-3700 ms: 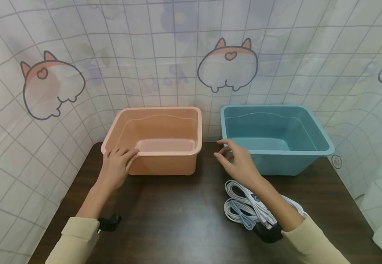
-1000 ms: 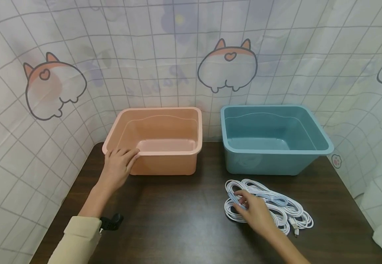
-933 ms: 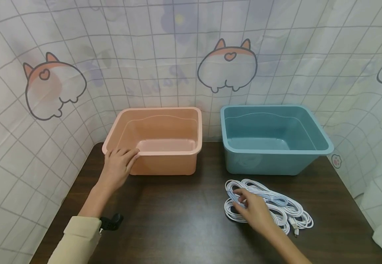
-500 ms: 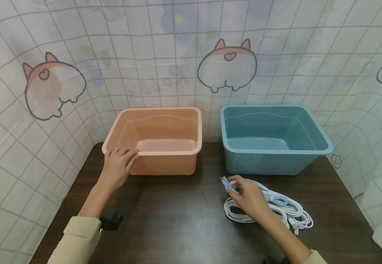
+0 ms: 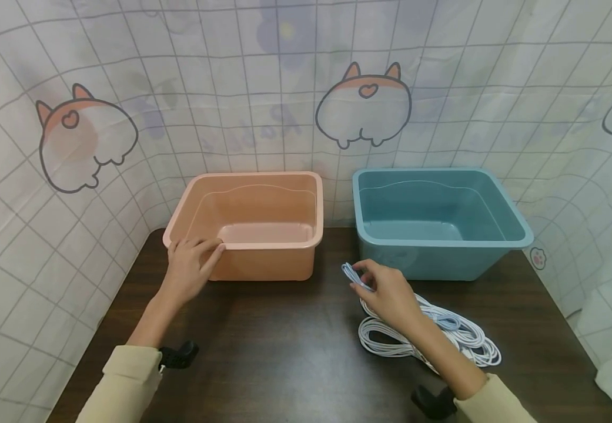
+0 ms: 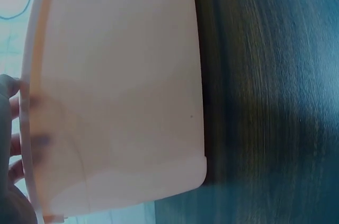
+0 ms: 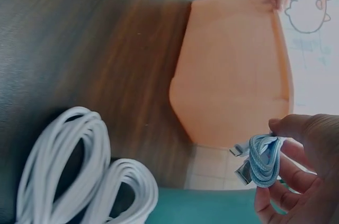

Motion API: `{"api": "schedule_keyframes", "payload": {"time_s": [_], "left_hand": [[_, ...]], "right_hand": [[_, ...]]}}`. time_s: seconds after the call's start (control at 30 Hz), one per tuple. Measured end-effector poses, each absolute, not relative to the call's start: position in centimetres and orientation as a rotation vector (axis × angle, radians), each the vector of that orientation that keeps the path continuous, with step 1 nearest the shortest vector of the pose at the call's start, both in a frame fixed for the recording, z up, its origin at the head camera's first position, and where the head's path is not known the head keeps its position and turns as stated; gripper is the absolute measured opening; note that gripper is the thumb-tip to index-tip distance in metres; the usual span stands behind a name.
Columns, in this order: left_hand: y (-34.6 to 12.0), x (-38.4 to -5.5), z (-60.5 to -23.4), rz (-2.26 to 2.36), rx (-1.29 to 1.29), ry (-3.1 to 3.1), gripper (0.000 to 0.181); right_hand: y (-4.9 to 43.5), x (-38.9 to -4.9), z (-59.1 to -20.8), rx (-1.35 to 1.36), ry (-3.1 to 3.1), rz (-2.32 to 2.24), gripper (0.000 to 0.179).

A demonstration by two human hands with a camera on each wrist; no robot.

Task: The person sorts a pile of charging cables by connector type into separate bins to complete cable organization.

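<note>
My right hand [image 5: 390, 294] pinches a small coiled light-blue USB cable [image 7: 265, 160] between thumb and fingers; its metal plugs show in the right wrist view. It is raised just in front of the blue bin. Below that hand and forearm lie coiled white cables [image 5: 390, 343] on the table, partly hidden. One of these coils has a light-blue band of cable [image 5: 445, 320] around it. At the left, my left hand [image 5: 189, 270] holds the front rim of the peach bin [image 5: 268, 264], fingers hooked over the edge; the left wrist view shows them behind the rim.
The blue bin [image 5: 432, 258] stands on the dark wooden table [image 5: 274, 364], right of the peach bin, with a narrow gap between them. Nothing shows inside either bin. A white gridded curtain [image 5: 263, 117] rises behind and at both sides.
My right hand came down to the coils, took the light-blue cable, and lifted it up and forward toward the gap between the bins. My left hand stays on the peach bin's rim.
</note>
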State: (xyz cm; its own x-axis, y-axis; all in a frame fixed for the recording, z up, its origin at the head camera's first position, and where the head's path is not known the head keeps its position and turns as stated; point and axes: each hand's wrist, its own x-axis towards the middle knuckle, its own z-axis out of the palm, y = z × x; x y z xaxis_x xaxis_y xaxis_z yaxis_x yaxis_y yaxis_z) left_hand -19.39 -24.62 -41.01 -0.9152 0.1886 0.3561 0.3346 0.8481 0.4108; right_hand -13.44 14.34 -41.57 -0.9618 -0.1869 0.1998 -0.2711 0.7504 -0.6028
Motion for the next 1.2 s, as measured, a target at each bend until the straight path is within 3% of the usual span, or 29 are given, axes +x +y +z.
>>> {"api": "schedule_keyframes", "payload": {"time_s": [1.2], "left_hand": [[-24.2, -19.7, -41.0, -0.762, -0.354, -2.680, 0.030]], "right_hand": [[10.2, -19.7, -34.1, 0.446, -2.806, 1.075, 0.035]]}}
